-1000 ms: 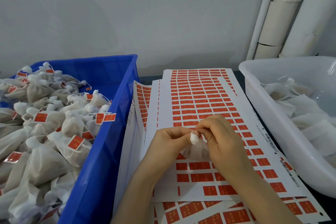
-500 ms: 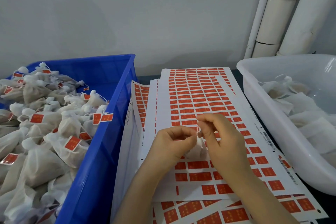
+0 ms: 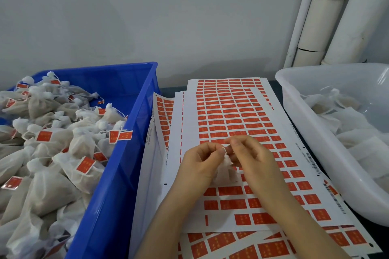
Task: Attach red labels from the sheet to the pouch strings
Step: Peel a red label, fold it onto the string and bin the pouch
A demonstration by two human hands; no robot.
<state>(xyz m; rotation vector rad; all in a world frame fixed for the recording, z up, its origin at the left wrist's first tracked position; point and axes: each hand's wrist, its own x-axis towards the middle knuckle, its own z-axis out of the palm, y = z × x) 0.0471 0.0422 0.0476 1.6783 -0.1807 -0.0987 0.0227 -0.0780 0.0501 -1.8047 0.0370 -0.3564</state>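
My left hand point(image 3: 199, 164) and right hand point(image 3: 253, 161) are pinching the seemingly soft, light pouch point(image 3: 226, 172) by its gathered neck.

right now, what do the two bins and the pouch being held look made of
Blue bin: likely rigid plastic, smooth glossy moulded walls. White bin: translucent plastic, shiny rounded rim. Pouch: thin white fabric, perhaps non-woven mesh; it crumples and looks faintly see-through.

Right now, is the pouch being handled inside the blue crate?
No, the left hand and right hand hold the pouch above the label sheet, beside the blue crate.
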